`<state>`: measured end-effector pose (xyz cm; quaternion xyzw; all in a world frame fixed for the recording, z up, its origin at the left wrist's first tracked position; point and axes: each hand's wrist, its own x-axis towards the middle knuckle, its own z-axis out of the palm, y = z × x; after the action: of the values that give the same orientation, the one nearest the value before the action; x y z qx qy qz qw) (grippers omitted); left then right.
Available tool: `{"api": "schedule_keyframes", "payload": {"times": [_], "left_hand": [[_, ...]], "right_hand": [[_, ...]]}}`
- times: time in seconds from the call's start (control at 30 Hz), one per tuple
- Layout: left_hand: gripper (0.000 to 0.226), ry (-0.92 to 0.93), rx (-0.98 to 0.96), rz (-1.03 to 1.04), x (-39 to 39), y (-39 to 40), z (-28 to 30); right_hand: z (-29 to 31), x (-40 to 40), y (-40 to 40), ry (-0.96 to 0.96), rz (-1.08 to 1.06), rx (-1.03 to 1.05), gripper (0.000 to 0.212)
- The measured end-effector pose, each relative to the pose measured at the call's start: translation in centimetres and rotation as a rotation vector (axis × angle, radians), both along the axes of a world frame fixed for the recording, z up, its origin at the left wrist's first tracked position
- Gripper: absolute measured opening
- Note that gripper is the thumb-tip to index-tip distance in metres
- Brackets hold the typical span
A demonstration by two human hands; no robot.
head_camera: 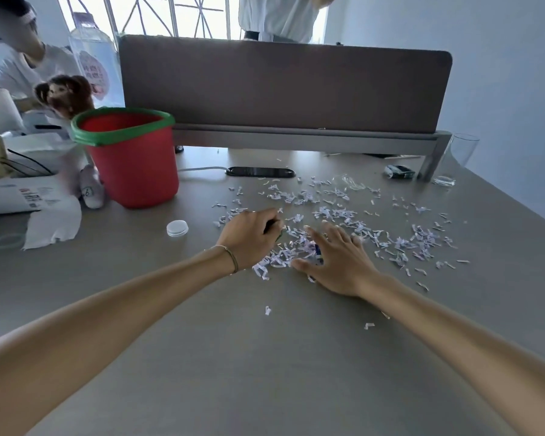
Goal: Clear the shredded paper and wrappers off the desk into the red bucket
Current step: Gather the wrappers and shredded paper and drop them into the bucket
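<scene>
On the grey table [265, 357], our left hand [249, 237] curls around something dark; our right hand [334, 259] lies spread on pale shredded paper [343, 212]; green-rimmed red plastic bucket [132, 158] at ten o'clock.

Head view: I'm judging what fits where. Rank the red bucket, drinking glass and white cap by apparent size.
1. red bucket
2. drinking glass, though it stands farther off
3. white cap

Matt grey desk [265, 372], glossy red plastic bucket [136, 171], thin paper shreds [343, 215], seemingly cloth-covered divider [280, 86].
</scene>
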<state>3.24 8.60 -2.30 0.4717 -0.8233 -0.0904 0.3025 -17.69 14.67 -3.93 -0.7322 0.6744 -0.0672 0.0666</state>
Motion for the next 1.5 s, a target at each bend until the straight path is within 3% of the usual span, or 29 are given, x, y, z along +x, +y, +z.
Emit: {"api": "schedule_keyframes", "payload": {"times": [0.2, 0.3, 0.47, 0.77, 0.93, 1.27, 1.5], "left_hand": [[0.028, -0.018, 0.022, 0.029, 1.1, -1.0, -0.3], [0.036, -0.038, 0.021, 0.050, 1.2, -1.3, -0.4], [0.046, -0.087, -0.018, 0.098, 1.0, -1.3, -0.4], [0.042, -0.184, -0.064, 0.148, 2.7, -2.8, 2.4], [0.042, -0.176, -0.083, 0.203, 4.6, -4.8, 5.6], [0.040, -0.073, -0.150, 0.334, 10.6, -9.5, 13.5], [0.040, -0.114, -0.133, 0.442, 15.9, -13.0, 17.5]], "right_hand": [[0.1, 0.2, -0.2, 0.038, 0.147, -0.280, 0.038], [0.1, 0.3, 0.1, -0.007, 0.182, -0.301, 0.029], [0.7, 0.5, -1.1, 0.038, 0.192, -0.282, 0.036], [4.1, 1.6, -6.9, -0.240, 0.095, -0.305, 0.045], [7.7, 3.9, -10.3, -0.288, 0.107, -0.368, 0.051], [15.8, 11.5, -16.2, -0.370, 0.248, -0.401, 0.045], [19.1, 17.2, -20.2, -0.401, 0.320, -0.383, 0.041]]}}
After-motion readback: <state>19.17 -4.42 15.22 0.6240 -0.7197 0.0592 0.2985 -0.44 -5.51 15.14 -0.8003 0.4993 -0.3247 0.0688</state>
